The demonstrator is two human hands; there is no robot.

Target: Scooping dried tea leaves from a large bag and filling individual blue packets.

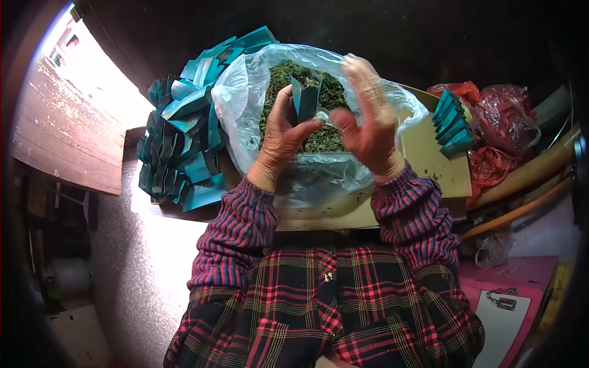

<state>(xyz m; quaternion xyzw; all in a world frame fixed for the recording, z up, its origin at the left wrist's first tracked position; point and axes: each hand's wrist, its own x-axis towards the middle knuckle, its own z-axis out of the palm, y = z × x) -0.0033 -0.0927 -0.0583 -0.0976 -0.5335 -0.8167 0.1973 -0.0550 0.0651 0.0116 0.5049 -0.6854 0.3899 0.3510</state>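
My left hand (286,133) grips a small dark teal packet (307,102), upright with its mouth facing up. Some dried leaf shows inside the mouth. Below both hands lies a clear plastic bag (239,87), spread wide around a heap of dried green leaf (280,73). My right hand (370,119) is raised over the bag's right side, fingers extended and the thumb apart from them. Between the two thumbs is a small shiny, clear object (323,115); its shape is partly hidden, and I cannot tell whether either thumb touches it.
To the left, many teal packets (184,124) are heaped in a box. A short row of teal packets (453,124) stands on the cardboard (418,152) at right. Red plastic bags (504,119) and wooden poles (529,175) lie beyond. A clipboard (501,317) is at lower right.
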